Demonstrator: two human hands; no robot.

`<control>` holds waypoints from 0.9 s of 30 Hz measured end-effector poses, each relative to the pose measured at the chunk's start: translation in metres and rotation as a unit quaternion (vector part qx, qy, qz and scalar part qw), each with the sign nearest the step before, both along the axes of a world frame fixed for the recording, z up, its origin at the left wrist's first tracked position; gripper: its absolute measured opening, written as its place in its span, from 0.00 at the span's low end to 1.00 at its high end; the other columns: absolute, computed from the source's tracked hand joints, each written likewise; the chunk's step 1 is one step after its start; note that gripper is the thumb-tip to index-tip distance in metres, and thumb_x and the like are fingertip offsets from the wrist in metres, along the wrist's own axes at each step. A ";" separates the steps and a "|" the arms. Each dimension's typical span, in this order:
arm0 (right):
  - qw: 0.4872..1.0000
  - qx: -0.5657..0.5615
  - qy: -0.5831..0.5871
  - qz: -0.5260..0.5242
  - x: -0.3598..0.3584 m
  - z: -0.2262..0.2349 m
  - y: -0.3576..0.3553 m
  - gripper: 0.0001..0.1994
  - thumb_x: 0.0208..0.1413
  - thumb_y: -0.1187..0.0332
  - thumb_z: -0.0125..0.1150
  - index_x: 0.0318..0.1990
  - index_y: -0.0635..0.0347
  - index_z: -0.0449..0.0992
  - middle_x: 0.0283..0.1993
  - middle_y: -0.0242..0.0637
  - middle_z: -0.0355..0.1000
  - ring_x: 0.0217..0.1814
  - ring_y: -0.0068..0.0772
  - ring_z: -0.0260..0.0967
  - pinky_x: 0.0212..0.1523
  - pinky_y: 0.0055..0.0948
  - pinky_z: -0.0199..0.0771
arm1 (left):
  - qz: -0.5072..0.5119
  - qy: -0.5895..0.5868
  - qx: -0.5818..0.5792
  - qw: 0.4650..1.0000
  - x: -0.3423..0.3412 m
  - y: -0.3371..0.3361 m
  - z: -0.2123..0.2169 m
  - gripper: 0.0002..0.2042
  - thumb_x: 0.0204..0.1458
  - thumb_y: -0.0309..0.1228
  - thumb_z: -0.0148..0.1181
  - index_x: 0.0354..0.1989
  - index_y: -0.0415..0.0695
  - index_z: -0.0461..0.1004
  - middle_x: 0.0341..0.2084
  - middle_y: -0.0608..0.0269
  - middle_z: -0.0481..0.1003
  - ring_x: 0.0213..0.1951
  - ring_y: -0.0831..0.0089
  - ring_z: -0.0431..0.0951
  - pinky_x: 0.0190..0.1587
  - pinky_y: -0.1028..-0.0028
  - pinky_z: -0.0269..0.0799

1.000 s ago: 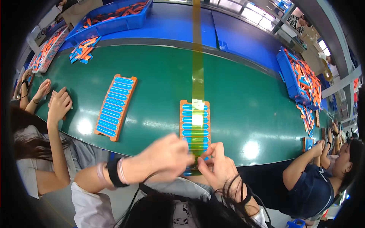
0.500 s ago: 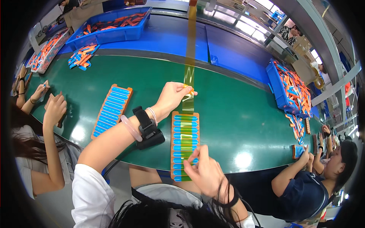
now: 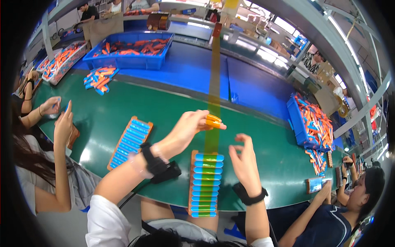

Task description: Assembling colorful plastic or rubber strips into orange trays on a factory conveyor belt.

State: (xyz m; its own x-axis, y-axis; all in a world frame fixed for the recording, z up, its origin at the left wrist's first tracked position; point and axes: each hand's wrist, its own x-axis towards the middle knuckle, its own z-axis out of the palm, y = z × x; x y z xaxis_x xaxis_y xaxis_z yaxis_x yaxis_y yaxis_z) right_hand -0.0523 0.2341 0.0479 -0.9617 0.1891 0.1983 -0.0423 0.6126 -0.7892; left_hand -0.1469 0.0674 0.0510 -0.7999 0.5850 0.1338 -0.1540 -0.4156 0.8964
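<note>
Apparently taping blue pieces (image 3: 207, 170) into brown rack (image 3: 191, 177) at near bench (image 3: 164, 109) edge. Holding left hand (image 3: 184, 128) narrow by amber tape (image 3: 214, 96), grip unclear; right hand (image 3: 247, 163) wide beside rack. Likely calls for severing tape beyond rack.

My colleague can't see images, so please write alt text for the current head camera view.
A person's left hand, glossy amber material on its fingers, crosses a translucent amber tape strip running down over an orange-brown tray of rounded blue pieces. The open right hand hovers nearby above a green tabletop.
</note>
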 end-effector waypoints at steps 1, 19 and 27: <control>1.000 0.010 -0.010 -0.004 0.008 0.001 0.007 0.18 0.50 0.73 0.51 0.48 0.66 0.57 0.47 0.48 0.61 0.41 0.43 0.67 0.38 0.35 0.68 | -0.013 0.024 0.021 0.999 0.001 -0.010 0.016 0.16 0.54 0.33 0.41 0.40 0.33 0.69 0.38 0.50 0.72 0.45 0.66 0.70 0.49 0.72 0.62; 0.858 0.371 0.003 0.356 -0.004 -0.040 -0.048 0.34 0.34 0.77 0.55 0.56 0.46 0.58 0.64 0.53 0.39 0.57 0.69 0.46 0.55 0.52 0.51 | -0.099 -0.091 -0.159 0.978 0.010 -0.066 0.039 0.17 0.54 0.32 0.43 0.49 0.36 0.62 0.21 0.52 0.74 0.25 0.68 0.76 0.27 0.72 0.74; 0.831 0.484 -0.106 0.254 -0.075 -0.024 -0.023 0.38 0.35 0.75 0.61 0.58 0.55 0.50 0.56 0.38 0.53 0.56 0.47 0.54 0.49 0.48 0.58 | -0.025 -0.273 -0.069 0.959 0.045 -0.079 -0.010 0.18 0.57 0.37 0.35 0.41 0.35 0.67 0.31 0.54 0.73 0.33 0.66 0.75 0.38 0.68 0.71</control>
